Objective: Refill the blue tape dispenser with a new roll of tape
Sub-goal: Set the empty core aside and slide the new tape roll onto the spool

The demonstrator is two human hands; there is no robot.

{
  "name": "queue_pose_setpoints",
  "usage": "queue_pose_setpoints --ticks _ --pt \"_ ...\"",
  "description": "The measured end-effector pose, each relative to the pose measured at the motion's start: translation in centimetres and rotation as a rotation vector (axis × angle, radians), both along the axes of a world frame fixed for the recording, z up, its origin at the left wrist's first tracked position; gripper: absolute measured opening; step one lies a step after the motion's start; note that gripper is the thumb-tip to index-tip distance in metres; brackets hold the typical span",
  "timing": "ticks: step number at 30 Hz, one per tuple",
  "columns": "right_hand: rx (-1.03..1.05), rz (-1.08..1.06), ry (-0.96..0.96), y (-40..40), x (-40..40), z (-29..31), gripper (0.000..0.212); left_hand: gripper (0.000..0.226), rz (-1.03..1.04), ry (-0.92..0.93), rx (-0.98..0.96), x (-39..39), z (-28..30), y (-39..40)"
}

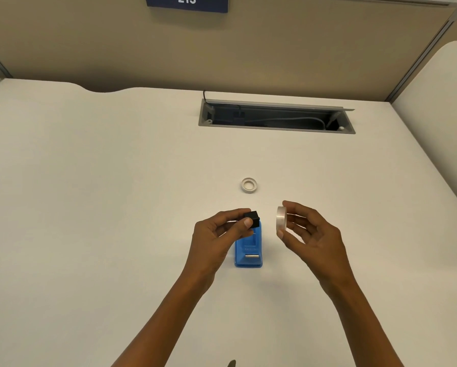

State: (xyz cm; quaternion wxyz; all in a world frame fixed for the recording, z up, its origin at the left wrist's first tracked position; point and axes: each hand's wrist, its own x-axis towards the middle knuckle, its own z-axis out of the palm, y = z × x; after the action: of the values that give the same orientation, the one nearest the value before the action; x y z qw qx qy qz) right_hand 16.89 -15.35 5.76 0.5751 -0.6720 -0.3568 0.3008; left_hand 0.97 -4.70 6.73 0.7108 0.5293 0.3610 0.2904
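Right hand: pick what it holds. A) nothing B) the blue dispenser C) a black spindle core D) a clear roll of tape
D: the right hand pinches the clear roll of tape edge-on between thumb and fingers, while the black core is in the left hand above the blue dispenser.

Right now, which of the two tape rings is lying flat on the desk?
The small white ring beyond the hands lies flat on the desk, hole up. The clear roll is held on edge in the right hand.
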Motion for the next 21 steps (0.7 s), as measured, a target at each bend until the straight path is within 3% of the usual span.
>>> queue_pose_setpoints --ticks 14,21 --pt "0.085 0.141 0.217 0.3 -0.9 1.1 0.051 0.029 -0.014 0.045 0.035 0.2 0.2 -0.1" --pt "0.120 0.079 0.210 0.8 -0.9 1.0 0.032 0.031 -0.023 0.039 0.032 0.2 0.5 -0.2"
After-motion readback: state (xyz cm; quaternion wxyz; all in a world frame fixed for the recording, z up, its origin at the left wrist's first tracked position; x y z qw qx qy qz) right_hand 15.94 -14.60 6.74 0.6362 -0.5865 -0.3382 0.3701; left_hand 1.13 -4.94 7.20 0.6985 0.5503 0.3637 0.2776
